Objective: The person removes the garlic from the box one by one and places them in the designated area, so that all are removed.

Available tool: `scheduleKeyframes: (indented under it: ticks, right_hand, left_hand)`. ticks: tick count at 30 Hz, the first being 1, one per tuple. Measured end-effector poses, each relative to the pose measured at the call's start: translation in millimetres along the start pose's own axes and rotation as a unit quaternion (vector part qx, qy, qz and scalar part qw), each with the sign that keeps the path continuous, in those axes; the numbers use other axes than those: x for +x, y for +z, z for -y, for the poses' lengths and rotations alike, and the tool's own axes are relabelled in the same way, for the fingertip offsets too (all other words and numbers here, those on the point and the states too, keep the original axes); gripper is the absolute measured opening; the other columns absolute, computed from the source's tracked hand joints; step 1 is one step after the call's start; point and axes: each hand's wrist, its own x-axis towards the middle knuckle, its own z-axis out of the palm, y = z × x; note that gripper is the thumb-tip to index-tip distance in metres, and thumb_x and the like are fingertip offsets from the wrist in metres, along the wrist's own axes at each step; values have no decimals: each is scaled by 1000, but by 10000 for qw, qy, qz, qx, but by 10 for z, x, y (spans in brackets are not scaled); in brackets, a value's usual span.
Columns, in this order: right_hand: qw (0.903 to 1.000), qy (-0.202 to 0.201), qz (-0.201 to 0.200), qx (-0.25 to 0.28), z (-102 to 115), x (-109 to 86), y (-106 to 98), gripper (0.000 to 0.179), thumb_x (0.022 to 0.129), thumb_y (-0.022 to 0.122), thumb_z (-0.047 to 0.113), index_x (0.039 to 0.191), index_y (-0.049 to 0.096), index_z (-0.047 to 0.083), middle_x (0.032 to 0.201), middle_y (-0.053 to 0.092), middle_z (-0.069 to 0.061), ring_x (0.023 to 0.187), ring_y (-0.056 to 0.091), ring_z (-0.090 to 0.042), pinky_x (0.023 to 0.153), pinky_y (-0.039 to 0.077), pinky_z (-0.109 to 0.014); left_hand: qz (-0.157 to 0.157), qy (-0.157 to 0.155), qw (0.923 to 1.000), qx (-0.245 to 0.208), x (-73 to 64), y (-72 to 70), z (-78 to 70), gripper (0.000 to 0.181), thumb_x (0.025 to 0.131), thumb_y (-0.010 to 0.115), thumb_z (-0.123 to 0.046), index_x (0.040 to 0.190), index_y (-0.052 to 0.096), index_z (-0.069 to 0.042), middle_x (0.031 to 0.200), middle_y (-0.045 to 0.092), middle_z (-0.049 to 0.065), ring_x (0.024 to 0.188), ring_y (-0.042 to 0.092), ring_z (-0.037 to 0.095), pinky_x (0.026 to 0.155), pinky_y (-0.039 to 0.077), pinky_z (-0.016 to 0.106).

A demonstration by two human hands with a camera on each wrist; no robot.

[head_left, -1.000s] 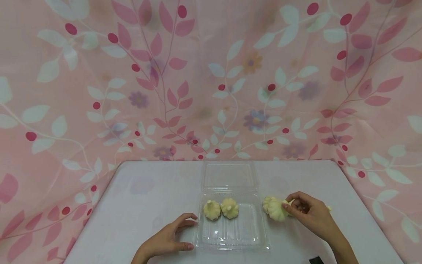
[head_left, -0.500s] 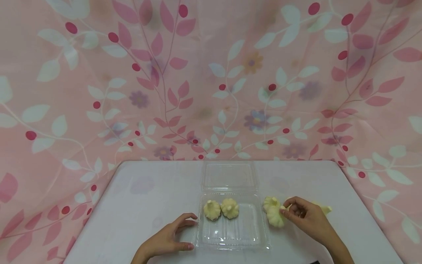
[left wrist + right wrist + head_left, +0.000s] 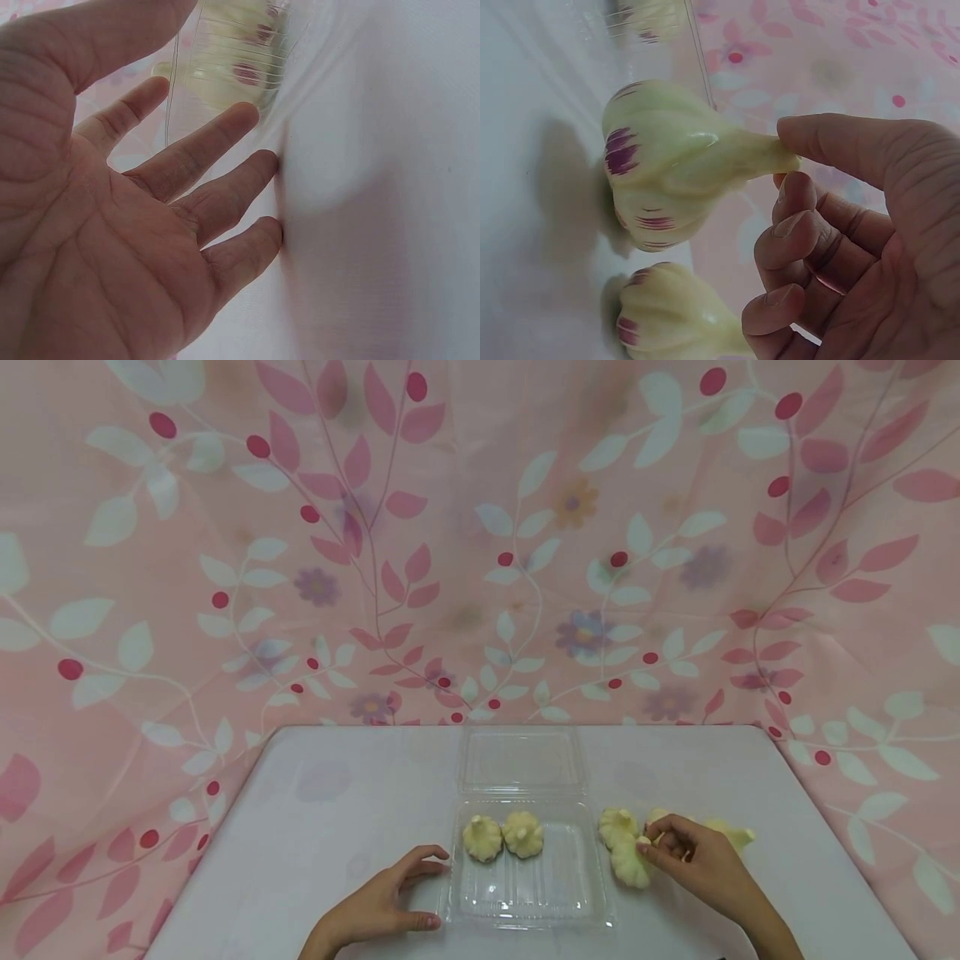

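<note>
Pinching bulb point(image 3: 656, 165) by stem: R hand point(image 3: 697, 860), head frame lower rt.; bulb ctr-left, R-wrist frame, axis ~horiz., body left of thumb point(image 3: 832, 142). L hand point(image 3: 378, 897) farther, fingers relaxed, beside box point(image 3: 566, 877).

Container point(image 3: 570, 868): front free (from above); 2 garlic bulbs point(image 3: 482, 840) block rear-left.

text: none legible | labels, brands: none | numbers, signs: none
</note>
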Motion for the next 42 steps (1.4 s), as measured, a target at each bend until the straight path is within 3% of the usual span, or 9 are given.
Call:
scheduleKeyframes:
  ticks: [7, 17, 24, 42]
  right_hand:
    - [10000, -13, -4, -72, -30, -16, 19, 17, 83, 81, 21, 89, 66, 17, 67, 58, 11, 59, 53, -6, 51, 43, -24]
    - [9998, 48, 98, -164, -57, -35, 36, 18, 83, 81, 22, 87, 64, 17, 67, 56, 11, 59, 52, -5, 52, 43, -24]
    - [9996, -111, 154, -224, -85, -55, 53, 19, 84, 80, 21, 87, 62, 18, 67, 52, 12, 60, 51, -4, 53, 42, -23]
    - [9976, -433, 390, -373, -91, -70, -30, 23, 80, 83, 20, 87, 61, 18, 66, 47, 14, 59, 46, -1, 50, 38, -22]
  left_hand:
    - [6, -20, 10000, 60, -5, 6, -2, 75, 84, 78, -38, 146, 37, -24, 136, 58, -2, 131, 47, 19, 106, 35, 42]
    - [1, -70, 10000, 18, -5, 13, 6, 76, 84, 78, -37, 146, 37, -23, 136, 58, -2, 132, 46, 19, 107, 33, 40]
    - [-21, -134, 9999, 45, -2, 22, -3, 76, 83, 79, -37, 145, 37, -24, 136, 58, -3, 131, 47, 19, 107, 34, 44]
    - [-44, -34, 9999, 109, -2, 11, 0, 76, 84, 79, -37, 146, 37, -22, 136, 58, -2, 130, 48, 19, 106, 35, 38]
